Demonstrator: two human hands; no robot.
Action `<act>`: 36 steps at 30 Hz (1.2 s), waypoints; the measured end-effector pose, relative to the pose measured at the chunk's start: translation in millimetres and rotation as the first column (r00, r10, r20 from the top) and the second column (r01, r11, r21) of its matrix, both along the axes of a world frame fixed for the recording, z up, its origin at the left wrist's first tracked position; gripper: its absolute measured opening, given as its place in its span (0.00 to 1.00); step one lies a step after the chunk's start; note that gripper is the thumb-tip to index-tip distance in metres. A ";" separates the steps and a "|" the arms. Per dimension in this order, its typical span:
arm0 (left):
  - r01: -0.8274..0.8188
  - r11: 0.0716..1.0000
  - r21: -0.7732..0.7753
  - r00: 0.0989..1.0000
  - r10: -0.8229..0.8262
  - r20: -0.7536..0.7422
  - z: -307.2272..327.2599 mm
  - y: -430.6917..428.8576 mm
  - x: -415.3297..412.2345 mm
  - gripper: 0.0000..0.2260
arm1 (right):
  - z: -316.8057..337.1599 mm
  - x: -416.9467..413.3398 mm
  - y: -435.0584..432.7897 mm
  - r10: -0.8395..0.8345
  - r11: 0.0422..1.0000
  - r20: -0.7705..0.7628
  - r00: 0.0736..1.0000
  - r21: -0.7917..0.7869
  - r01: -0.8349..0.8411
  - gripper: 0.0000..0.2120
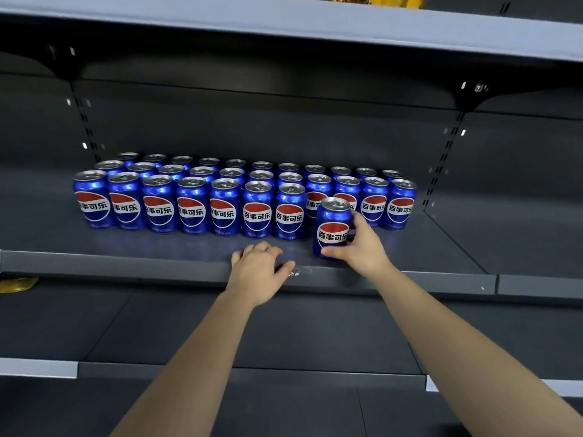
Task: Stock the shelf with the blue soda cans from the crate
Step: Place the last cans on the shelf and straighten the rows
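Observation:
Several blue soda cans (192,205) stand upright in three rows on the dark grey shelf (126,263), labels facing me. My right hand (362,244) grips one more blue can (332,220) from its right side, thumb across the lower front. This can stands near the shelf's front edge, in front of the gap in the front row's right part. My left hand (257,269) rests on the shelf's front lip, fingers loosely curled, holding nothing. The crate is out of view.
A grey shelf board (347,23) hangs overhead with yellow goods on top. Lower shelves (284,335) lie below my arms. Slotted uprights (441,159) and brackets flank the bay. A yellow item (15,283) shows at the far left.

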State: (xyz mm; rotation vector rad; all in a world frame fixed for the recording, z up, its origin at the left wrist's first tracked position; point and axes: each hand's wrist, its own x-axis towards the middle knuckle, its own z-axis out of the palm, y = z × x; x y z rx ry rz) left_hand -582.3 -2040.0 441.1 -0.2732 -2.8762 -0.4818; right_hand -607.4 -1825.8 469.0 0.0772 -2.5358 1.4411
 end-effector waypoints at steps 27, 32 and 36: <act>-0.029 0.998 -0.049 0.999 0.028 -0.022 -15.4 3.1 -10.4 0.25 | -13.9 -37.3 -26.9 -0.201 0.914 -0.037 0.979 0.353 0.201 0.30; -0.035 0.999 -0.031 0.999 0.034 -0.024 -16.0 3.9 -10.4 0.25 | -17.0 -39.0 -25.1 -0.199 0.913 -0.038 0.979 0.355 0.199 0.30; -0.041 0.999 -0.012 0.999 0.040 -0.023 -17.0 3.9 -11.4 0.24 | -18.7 -40.7 -22.4 -0.188 0.925 -0.036 0.982 0.328 0.189 0.30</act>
